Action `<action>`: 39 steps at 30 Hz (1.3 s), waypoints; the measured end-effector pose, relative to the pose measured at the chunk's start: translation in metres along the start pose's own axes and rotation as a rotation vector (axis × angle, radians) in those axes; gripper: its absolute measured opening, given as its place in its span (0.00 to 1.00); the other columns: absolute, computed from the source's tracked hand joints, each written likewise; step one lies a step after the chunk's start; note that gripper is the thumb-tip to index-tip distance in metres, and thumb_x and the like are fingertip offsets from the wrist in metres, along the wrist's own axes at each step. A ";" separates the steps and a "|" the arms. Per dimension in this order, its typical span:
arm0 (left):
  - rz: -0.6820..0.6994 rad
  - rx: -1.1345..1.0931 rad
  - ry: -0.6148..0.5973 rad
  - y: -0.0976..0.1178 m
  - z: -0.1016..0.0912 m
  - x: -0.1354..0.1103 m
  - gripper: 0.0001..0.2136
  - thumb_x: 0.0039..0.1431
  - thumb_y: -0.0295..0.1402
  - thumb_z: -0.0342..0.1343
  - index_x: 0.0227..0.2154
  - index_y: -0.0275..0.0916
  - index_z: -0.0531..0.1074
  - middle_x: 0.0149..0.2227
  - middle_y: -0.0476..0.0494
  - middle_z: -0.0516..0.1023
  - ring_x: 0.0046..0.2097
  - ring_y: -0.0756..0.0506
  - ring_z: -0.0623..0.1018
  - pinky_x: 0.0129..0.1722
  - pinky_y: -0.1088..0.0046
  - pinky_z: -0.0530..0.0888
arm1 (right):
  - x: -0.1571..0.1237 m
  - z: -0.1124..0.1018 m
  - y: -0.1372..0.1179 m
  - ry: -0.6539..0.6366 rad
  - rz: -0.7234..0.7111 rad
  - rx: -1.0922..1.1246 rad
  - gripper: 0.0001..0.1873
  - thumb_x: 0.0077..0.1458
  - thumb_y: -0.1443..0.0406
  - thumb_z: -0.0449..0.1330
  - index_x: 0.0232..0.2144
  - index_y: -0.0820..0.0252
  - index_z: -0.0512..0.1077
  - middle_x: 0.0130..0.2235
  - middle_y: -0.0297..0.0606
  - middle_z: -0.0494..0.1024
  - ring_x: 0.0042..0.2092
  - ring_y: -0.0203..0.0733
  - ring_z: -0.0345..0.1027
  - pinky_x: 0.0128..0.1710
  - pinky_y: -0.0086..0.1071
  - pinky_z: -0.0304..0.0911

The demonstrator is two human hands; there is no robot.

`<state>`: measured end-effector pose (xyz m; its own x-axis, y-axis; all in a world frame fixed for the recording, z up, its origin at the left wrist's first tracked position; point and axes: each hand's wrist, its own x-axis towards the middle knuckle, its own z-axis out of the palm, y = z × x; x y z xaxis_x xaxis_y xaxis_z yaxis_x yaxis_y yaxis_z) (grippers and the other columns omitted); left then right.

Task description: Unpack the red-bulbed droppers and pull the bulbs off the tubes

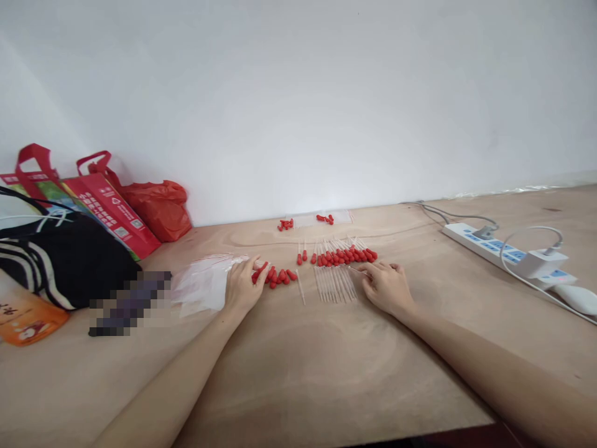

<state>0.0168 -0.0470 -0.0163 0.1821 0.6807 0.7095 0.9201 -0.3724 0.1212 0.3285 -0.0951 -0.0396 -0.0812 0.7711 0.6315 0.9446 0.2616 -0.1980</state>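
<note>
Head view. The left hand (245,286), left of the frame's centre, is narrowed at a red bulb (263,266); whether the bulb is gripped cannot be told. Loose red bulbs (280,277) lie just beside it. Caution: a sideways brush of the fingers could roll these bulbs apart.

The right hand (387,289), right of centre, appears to pinch a thin clear stick (356,270) by its end. Bare clear sticks (334,286) lie side by side near its fingertips. A low wrist or trailing finger could skew them or drag several together.

Above them, at centre, is the row of bulb-tipped sticks (345,255). Their crowded heads could be knocked by either hand. The plastic bags (200,286), left of centre, could slide if the left forearm catches them.
</note>
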 end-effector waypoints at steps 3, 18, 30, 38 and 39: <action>-0.042 0.085 -0.012 0.003 -0.003 -0.001 0.14 0.53 0.39 0.49 0.40 0.40 0.68 0.33 0.43 0.75 0.38 0.39 0.70 0.36 0.63 0.63 | -0.001 0.004 -0.006 -0.015 -0.005 -0.005 0.12 0.49 0.69 0.48 0.32 0.56 0.70 0.33 0.36 0.76 0.34 0.38 0.66 0.37 0.34 0.46; -0.184 0.148 -0.546 0.063 0.036 0.071 0.18 0.41 0.51 0.52 0.16 0.40 0.73 0.36 0.37 0.73 0.46 0.33 0.65 0.40 0.53 0.60 | -0.003 0.002 -0.013 -0.092 -0.053 -0.021 0.12 0.54 0.62 0.48 0.35 0.54 0.71 0.34 0.37 0.75 0.40 0.41 0.64 0.44 0.41 0.46; -0.081 0.227 -0.205 0.057 0.022 0.058 0.10 0.45 0.36 0.52 0.17 0.36 0.70 0.40 0.33 0.72 0.46 0.33 0.66 0.42 0.51 0.57 | 0.001 0.000 -0.008 0.030 0.014 0.084 0.11 0.54 0.60 0.50 0.33 0.55 0.71 0.33 0.35 0.74 0.39 0.41 0.64 0.46 0.41 0.45; 0.388 0.001 0.183 0.068 -0.018 -0.009 0.03 0.51 0.32 0.53 0.25 0.40 0.70 0.34 0.46 0.76 0.38 0.45 0.72 0.43 0.60 0.57 | 0.002 -0.003 -0.011 0.142 -0.161 0.131 0.18 0.53 0.58 0.52 0.45 0.56 0.67 0.42 0.41 0.70 0.45 0.42 0.61 0.48 0.39 0.47; 0.407 -0.030 0.195 0.070 -0.018 -0.014 0.02 0.51 0.31 0.54 0.26 0.40 0.70 0.33 0.47 0.76 0.38 0.45 0.72 0.43 0.61 0.57 | 0.002 -0.004 -0.013 0.141 -0.208 0.125 0.19 0.52 0.57 0.52 0.46 0.55 0.66 0.44 0.41 0.69 0.46 0.42 0.61 0.48 0.40 0.46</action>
<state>0.0729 -0.0942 -0.0056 0.4554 0.3446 0.8209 0.7761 -0.6055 -0.1763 0.3175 -0.0990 -0.0329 -0.2155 0.6070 0.7649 0.8649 0.4822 -0.1390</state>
